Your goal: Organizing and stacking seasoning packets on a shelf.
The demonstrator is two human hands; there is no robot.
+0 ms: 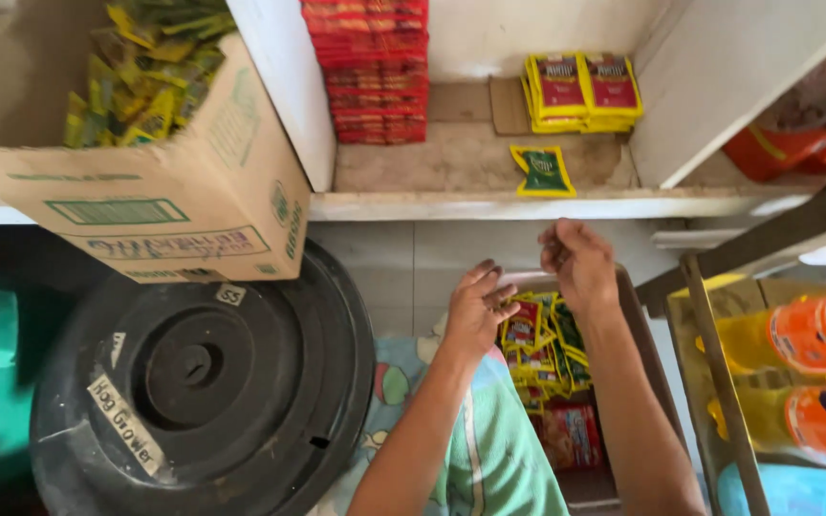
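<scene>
My left hand (479, 308) hovers with fingers apart just above a low box (635, 315) full of small red-and-yellow and green sachets (539, 346), holding nothing. My right hand (577, 260) is raised a little higher beside it, fingers loosely curled, empty as far as I can see. On the white shelf (489, 204) above lies one green-and-yellow sachet (543, 171) near the front edge. Behind it stand a small stack of red-and-yellow sachets (582, 91) and a tall pile of red packets (372, 69).
A cardboard box (174, 196) of yellow-green sachets rests on a round black lid (205, 382) at left. A white shelf divider (287, 86) stands beside the box. Orange-capped bottles (805, 368) sit in a rack at right. Patterned cloth (489, 449) lies under my arms.
</scene>
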